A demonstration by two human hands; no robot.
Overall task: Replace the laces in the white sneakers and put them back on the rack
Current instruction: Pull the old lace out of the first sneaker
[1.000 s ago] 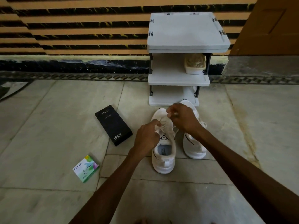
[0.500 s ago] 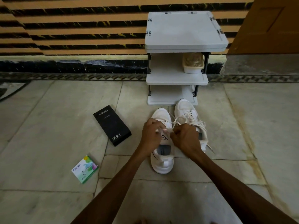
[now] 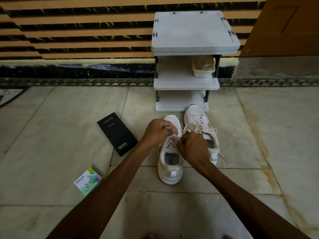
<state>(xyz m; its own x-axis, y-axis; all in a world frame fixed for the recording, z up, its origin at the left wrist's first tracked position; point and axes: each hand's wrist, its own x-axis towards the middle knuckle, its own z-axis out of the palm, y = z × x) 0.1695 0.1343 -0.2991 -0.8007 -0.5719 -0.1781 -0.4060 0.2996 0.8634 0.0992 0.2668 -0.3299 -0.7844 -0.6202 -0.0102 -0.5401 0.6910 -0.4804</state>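
Two white sneakers stand side by side on the floor in front of a grey three-tier rack [image 3: 186, 83]. The left sneaker [image 3: 170, 168] points toward the rack, its tongue and heel showing. Over its lace area my left hand [image 3: 158, 131] pinches a white lace end. My right hand [image 3: 193, 146] is closed on the other lace end, just right of the tongue, and covers part of the right sneaker [image 3: 197, 119]. That right sneaker is laced, with loose lace ends trailing at its side.
A black phone box [image 3: 117, 133] lies on the floor left of the sneakers, and a small green-and-white carton [image 3: 88, 181] sits nearer me on the left. A beige container [image 3: 203, 67] rests on the rack's middle shelf. The striped wall and a brown door stand behind.
My right hand came back from above the shoe's toe to beside the tongue. Both hands now sit close together over the left sneaker's laces, and the right sneaker's toe is uncovered.
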